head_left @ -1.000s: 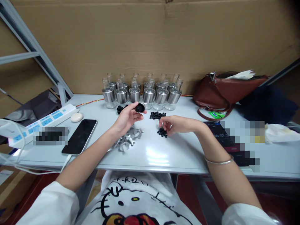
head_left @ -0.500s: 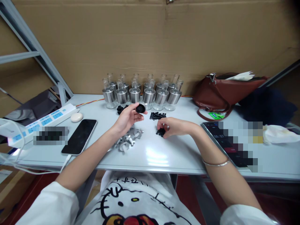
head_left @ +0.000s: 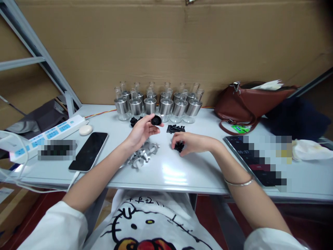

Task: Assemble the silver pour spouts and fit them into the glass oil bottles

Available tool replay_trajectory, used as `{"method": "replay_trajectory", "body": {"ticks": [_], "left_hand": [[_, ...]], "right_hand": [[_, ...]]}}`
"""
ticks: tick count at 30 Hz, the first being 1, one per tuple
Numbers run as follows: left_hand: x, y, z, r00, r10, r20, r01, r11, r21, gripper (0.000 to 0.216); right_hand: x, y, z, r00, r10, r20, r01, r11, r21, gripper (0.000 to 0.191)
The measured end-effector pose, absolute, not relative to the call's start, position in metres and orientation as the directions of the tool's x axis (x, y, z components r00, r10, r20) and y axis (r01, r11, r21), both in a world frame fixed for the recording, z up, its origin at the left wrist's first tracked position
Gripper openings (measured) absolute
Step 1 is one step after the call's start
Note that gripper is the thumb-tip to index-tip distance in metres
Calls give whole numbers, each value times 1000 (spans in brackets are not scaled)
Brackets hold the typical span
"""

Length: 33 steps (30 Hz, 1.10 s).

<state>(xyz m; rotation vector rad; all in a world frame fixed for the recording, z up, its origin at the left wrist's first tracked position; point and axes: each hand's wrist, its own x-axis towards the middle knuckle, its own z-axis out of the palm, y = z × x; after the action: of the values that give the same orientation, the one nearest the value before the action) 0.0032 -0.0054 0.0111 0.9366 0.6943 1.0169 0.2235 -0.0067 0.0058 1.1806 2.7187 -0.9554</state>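
My left hand [head_left: 142,133] is closed on a round black cap [head_left: 156,120] with a pale rim, its inner side turned toward me. Over a small heap of tiny black parts [head_left: 179,147] hovers my right hand [head_left: 191,141], thumb and fingers apart around the heap. Whether the fingertips touch a part is hard to see. Just behind it lie several thin black pieces [head_left: 176,128] in a row. Shiny metal pieces [head_left: 140,156] are piled below my left hand. More black caps [head_left: 134,121] sit partly hidden behind that hand.
Two rows of glass bottles with metal sleeves [head_left: 150,105] stand along the cardboard wall. To the left are a power strip [head_left: 52,133], a white round case [head_left: 85,130] and a phone [head_left: 88,152]. A brown bag [head_left: 241,104] and a second phone [head_left: 249,159] lie right.
My right hand has shifted slightly left over the black heap, and its fingers have spread wider. The left hand keeps the cap in the same place.
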Motion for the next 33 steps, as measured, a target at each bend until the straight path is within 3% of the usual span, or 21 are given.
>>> {"method": "replay_trajectory", "body": {"ticks": [18, 33], "left_hand": [[3, -6, 11, 391, 918, -64, -374, 222, 900, 31], [2, -5, 10, 400, 915, -60, -373, 222, 901, 31]], "right_hand": [[228, -3, 5, -693, 658, -295, 689, 482, -542, 18], [229, -6, 7, -653, 692, -308, 721, 445, -531, 24]]}}
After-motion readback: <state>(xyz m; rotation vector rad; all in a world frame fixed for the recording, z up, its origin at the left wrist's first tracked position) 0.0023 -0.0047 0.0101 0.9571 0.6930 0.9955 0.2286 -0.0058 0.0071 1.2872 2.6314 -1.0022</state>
